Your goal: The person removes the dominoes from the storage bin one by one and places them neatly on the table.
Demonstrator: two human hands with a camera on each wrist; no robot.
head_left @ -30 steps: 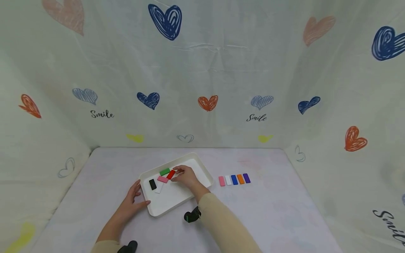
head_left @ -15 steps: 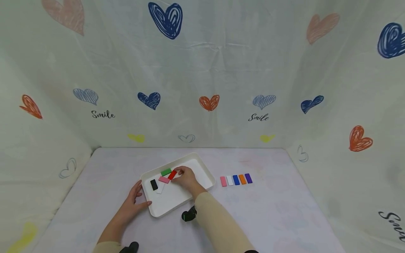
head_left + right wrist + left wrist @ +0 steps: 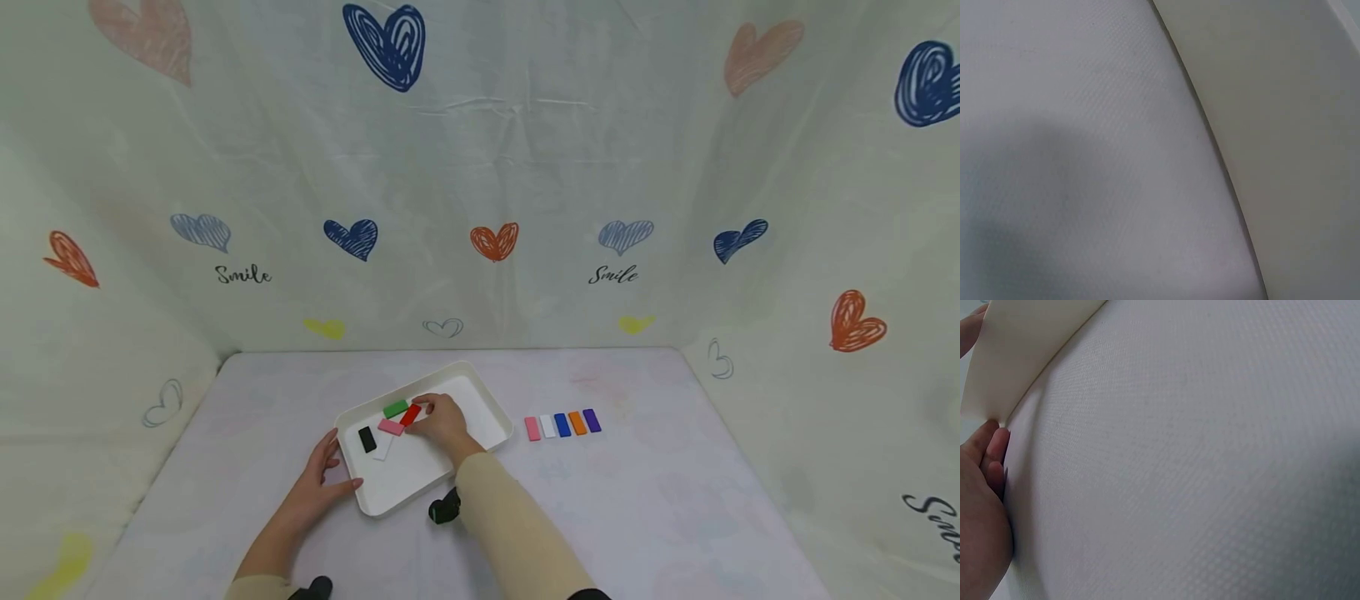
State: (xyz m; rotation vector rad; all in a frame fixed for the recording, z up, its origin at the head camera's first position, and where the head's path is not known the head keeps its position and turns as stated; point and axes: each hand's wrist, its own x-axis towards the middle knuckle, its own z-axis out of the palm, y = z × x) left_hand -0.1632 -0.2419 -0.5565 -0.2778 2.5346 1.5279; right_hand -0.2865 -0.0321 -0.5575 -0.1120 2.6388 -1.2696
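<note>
Person at a table (image 3: 660, 517), both hands on the work. Tray (image 3: 401, 482) lies flat and askew, its far right end angled away from the body.

Right hand (image 3: 446, 423) is over the tray, thumb and forefinger clamped on the red block (image 3: 410, 415), one tip at either end. Red block is low in the far half of the tray, set slantwise. Green block (image 3: 395, 408) just beside it, toward the far wall; pink block (image 3: 391, 427) just beside it on the near left. Whether these three touch: cannot tell. Black block (image 3: 367, 439) is near the tray's left end, white block (image 3: 382, 448) next to it, faint against the white floor.

Left hand (image 3: 320, 485) is at the tray's left end, fingers and thumb spread apart, tips touching the wall. Left wrist view agrees: fingertips against the outside wall. Right wrist view takes in only tray wall and tabletop.

On the table, right of the tray and apart from it, five blocks side by side in a slightly slanting row: second pink block (image 3: 532, 428), second white block (image 3: 548, 427), blue block (image 3: 562, 425), orange block (image 3: 577, 423), purple block (image 3: 592, 420).

Sleeves (image 3: 517, 529) beige. Backdrop (image 3: 562, 167) pale, printed with hearts (image 3: 495, 242) and the word "Smile".
</note>
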